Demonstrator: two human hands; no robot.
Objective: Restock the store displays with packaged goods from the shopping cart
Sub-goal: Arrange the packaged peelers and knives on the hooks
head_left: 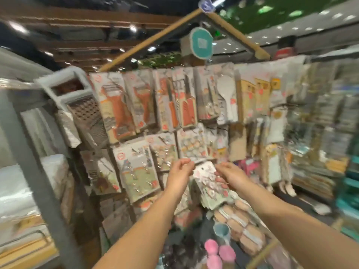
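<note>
step in hand: hanging. right hand is pinching a carded packet below the display rack; left hand, fingers curled together, grip contents unclear. next: threading the card's hole onto a hook.

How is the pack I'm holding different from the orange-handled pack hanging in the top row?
The held pack is tilted, gripped by the right hand, and shows small round items. The orange-handled pack hangs upright on the display, showing one long tool. Both are carded packages with a pale backing.
</note>
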